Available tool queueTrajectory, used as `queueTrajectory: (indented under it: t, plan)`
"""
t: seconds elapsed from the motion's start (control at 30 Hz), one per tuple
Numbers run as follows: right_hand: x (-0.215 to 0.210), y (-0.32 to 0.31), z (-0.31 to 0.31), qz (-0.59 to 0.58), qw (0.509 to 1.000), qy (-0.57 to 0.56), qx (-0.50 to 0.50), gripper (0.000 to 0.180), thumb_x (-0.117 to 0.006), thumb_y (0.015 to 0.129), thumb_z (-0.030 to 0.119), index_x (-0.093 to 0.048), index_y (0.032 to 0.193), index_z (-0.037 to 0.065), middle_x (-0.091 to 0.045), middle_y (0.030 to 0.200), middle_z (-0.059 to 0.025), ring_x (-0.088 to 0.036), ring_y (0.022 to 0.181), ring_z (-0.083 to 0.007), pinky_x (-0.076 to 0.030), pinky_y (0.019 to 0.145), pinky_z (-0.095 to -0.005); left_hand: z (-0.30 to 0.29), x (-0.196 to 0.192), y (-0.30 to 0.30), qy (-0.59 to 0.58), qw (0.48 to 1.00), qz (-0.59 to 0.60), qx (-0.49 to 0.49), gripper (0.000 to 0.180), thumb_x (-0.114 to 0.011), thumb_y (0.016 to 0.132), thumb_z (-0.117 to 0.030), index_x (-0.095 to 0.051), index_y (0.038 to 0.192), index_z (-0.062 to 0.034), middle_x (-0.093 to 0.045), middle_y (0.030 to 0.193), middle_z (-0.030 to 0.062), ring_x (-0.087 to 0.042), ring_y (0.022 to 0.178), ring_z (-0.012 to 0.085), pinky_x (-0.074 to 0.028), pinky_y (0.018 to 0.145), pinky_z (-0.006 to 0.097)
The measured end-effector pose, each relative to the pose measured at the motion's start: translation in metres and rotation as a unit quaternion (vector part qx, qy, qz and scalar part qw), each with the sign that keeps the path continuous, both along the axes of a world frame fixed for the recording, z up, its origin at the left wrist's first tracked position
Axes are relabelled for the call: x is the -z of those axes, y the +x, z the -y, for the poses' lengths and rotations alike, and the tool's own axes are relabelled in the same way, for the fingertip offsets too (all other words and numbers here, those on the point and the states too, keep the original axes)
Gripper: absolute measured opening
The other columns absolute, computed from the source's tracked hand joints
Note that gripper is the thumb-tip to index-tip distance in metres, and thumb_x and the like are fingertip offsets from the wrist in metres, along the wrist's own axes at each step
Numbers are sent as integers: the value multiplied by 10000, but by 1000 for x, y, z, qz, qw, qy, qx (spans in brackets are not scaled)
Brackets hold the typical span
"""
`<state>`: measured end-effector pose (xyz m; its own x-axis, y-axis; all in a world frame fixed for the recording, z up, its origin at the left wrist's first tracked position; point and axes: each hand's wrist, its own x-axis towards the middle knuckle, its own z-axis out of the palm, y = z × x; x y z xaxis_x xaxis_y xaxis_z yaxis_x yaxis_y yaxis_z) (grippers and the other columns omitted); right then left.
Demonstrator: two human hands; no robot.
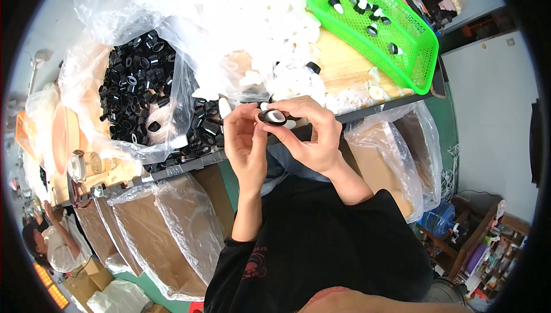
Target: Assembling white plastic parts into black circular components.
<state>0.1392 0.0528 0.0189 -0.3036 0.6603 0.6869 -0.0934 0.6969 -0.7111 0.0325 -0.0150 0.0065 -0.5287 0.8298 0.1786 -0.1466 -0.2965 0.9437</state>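
In front of my chest, at the table's front edge, a small black oval cap with a white inside (272,118) is pinched between my fingertips. My left hand (245,143) grips its left side, and my right hand (313,138) closes on it from the right. Loose black caps (205,129) lie on the table just left of my left hand. Beyond my hands spreads a pile of small white pieces (293,80), overexposed toward the back. At the upper right, a green plastic basket (422,63) holds several joined black-and-white pieces (373,29).
A clear plastic bag (183,95) full of black caps (135,63) lies open at the left. Plastic-lined cartons (166,232) stand below the table edge, with another lined carton (387,158) on the right. Far left, another person (60,238) sits by the table.
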Motion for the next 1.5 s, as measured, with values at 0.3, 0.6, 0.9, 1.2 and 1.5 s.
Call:
queueTrajectory:
  t: [0.3, 0.6, 0.9, 1.2, 1.5]
  plan:
    - [-12, 3, 3, 65, 997, 36, 37, 302, -811, 692, -20, -626, 925, 34, -698, 978, -117, -683, 831, -254, -547, 688, -305, -1, -1, -10, -1, 999, -27, -32, 286, -520, 900, 77, -468, 1172, 4, -569, 996, 52, -544, 927, 102, -433, 845, 224]
    - [-9, 8, 4, 60, 996, 26, 56, 259, -811, 680, -11, -668, 894, 13, -696, 956, -101, -677, 803, -250, -533, 661, -307, -2, 4, -9, -18, 999, 27, 18, 282, -506, 889, 72, -493, 1163, 9, -561, 995, 57, -538, 920, 104, -436, 822, 211]
    - [4, 6, 6, -107, 935, -319, -110, 193, -737, 798, -35, -621, 948, -73, -649, 963, -146, -635, 780, -162, -532, 674, -269, 1, -3, -7, 1, 992, 26, 122, 180, -537, 983, -146, -573, 946, 26, -559, 928, 61, -539, 800, 117, -439, 727, 245]
    - [5, 8, 3, -186, 830, -484, -205, 175, -699, 854, 18, -629, 987, -71, -662, 891, -104, -630, 770, -151, -528, 678, -283, 2, -8, -8, 17, 995, 19, 99, 134, -526, 970, -65, -568, 885, 28, -584, 846, 71, -569, 755, 121, -456, 686, 241]
    - [1, 11, 4, -92, 929, -313, -176, 263, -759, 741, -92, -612, 956, -52, -625, 1053, -144, -620, 943, -167, -514, 783, -256, 5, -4, -21, -44, 993, -31, 106, 510, -515, 933, -451, -570, 1007, 51, -570, 977, 95, -529, 916, 165, -409, 850, 285]
